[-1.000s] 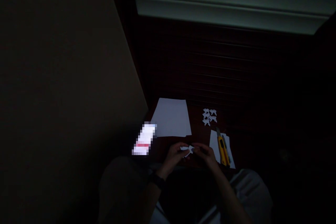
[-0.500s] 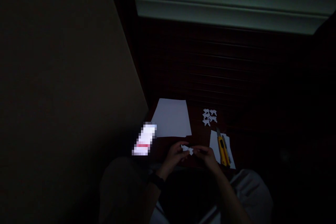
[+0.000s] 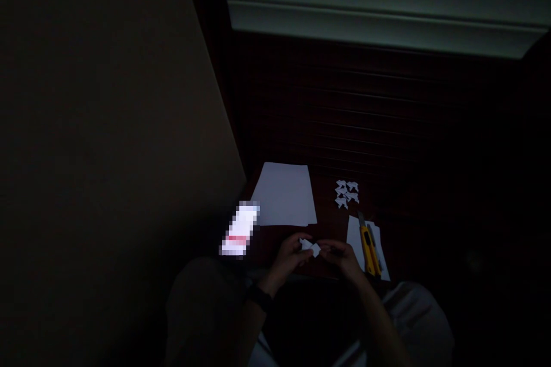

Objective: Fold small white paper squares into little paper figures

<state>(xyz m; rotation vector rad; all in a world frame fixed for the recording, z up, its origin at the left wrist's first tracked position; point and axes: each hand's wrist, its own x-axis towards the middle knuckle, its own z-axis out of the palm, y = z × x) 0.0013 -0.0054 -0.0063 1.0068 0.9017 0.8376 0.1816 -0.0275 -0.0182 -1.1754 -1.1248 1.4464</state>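
The scene is very dark. My left hand (image 3: 289,257) and my right hand (image 3: 342,256) meet over the near edge of a dark table, both pinching a small white folded piece of paper (image 3: 310,247) between their fingertips. A dark band sits on my left wrist. A group of several small folded white paper shapes (image 3: 346,193) lies further back on the table. To the right of my right hand a yellow utility knife (image 3: 368,245) rests on a white paper strip (image 3: 354,233).
A stack of white sheets (image 3: 285,194) lies behind my left hand. A lit phone screen (image 3: 240,229) glows at the table's left edge. A plain wall fills the left, and a dark slatted panel with a pale ledge (image 3: 379,6) rises behind.
The small paper between my fingers has shifted and looks more compact. The view has slid slightly; the hands stay in the same spot.
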